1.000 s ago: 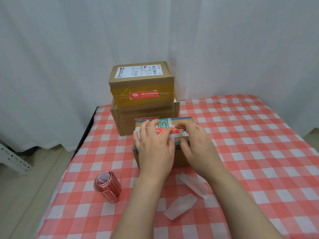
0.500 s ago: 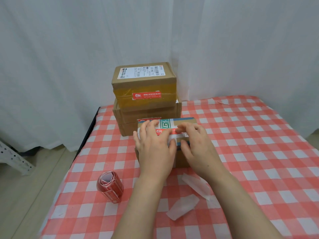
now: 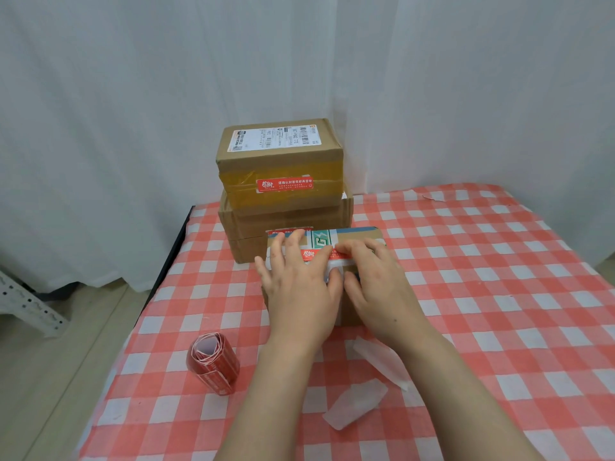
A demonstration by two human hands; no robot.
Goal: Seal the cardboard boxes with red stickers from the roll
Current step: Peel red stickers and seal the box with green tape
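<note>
A small cardboard box with a green-and-blue printed band stands in front of me on the checked tablecloth. A red sticker lies across its top. My left hand lies flat on the box, fingers pressing the sticker's left part. My right hand presses the sticker's right part with its fingertips. Most of the box is hidden under both hands. The roll of red stickers stands on the cloth to the left of my left forearm.
Behind the small box stands a stack of two cardboard boxes; the top box carries a red sticker. Two white backing strips lie on the tablecloth near my right forearm. White curtains hang behind. The table's left edge is close.
Both hands stay on the small box, smoothing the red sticker; the fingers have shifted slightly along it. The view has drifted a little.
</note>
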